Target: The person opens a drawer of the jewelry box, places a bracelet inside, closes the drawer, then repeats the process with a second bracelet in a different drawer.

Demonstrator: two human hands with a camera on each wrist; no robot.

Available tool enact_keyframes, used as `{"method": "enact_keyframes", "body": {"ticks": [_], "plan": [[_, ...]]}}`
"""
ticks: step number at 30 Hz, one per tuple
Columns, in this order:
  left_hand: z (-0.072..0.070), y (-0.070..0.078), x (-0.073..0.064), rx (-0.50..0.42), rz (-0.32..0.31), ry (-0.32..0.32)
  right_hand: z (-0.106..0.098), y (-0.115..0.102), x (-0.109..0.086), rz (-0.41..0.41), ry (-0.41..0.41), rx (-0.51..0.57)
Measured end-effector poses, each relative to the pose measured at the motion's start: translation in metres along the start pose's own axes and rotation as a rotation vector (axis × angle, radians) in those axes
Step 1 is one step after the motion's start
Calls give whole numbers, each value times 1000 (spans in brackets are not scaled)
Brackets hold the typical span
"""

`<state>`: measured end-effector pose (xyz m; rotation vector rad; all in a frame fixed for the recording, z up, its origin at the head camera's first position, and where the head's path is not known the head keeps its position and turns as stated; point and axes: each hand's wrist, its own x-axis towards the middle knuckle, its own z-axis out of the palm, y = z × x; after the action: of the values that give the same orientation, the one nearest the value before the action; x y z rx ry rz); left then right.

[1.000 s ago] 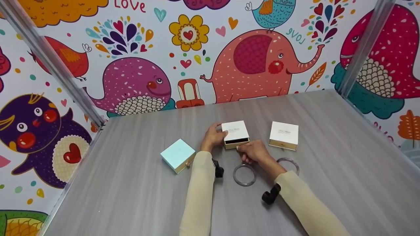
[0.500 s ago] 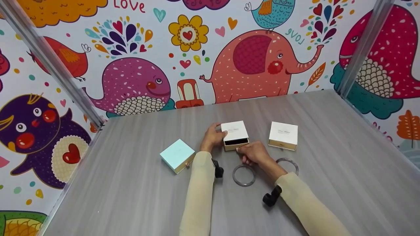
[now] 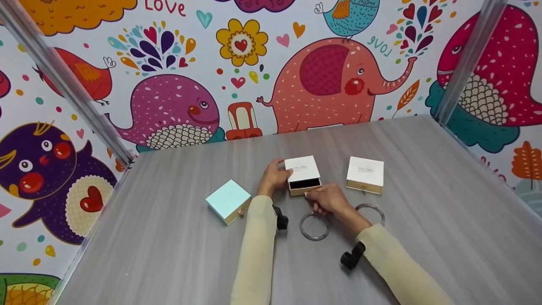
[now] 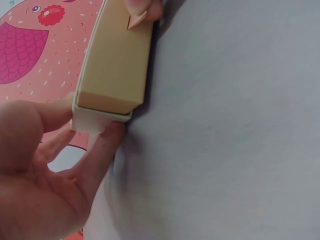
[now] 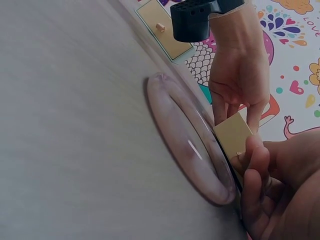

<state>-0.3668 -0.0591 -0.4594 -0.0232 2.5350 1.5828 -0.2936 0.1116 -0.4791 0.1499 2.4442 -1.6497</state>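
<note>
A small white sleeve box (image 3: 302,168) sits mid-table, and its tan drawer (image 3: 304,187) is slid partly out towards me, showing a dark gap. My left hand (image 3: 273,177) grips the sleeve's left side, thumb and fingers around its corner (image 4: 100,117). In front of the box, my right hand (image 3: 324,195) pinches the drawer's small pull tab (image 4: 134,21). A translucent grey-purple bangle (image 3: 314,226) lies flat on the table just under my right wrist. In the right wrist view this bangle (image 5: 190,140) sits close below my right-hand fingers (image 5: 265,185).
A second white box (image 3: 366,174) stands shut to the right, with another bangle (image 3: 372,210) in front of it. A pale blue box (image 3: 229,201) lies to the left. Cartoon-patterned walls and metal posts (image 3: 63,80) enclose the grey table (image 3: 169,254).
The dark gap of the drawer looks slightly wider than a second ago. Both hands stay in nearly the same places.
</note>
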Motion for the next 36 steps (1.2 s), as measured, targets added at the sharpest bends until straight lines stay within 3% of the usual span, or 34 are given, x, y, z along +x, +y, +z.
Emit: {"method": "enact_keyframes", "body": {"ticks": [15,24,36], "plan": [[0,0,-1,-8,-22,-2,-1,3,-5,-30,4,-15],[1,0,-1,-4,0,-4,-3,4,-9,-31,10,-77],[0,2,-6,8,8,4,-2,4,-18,-163,14,-210]]}}
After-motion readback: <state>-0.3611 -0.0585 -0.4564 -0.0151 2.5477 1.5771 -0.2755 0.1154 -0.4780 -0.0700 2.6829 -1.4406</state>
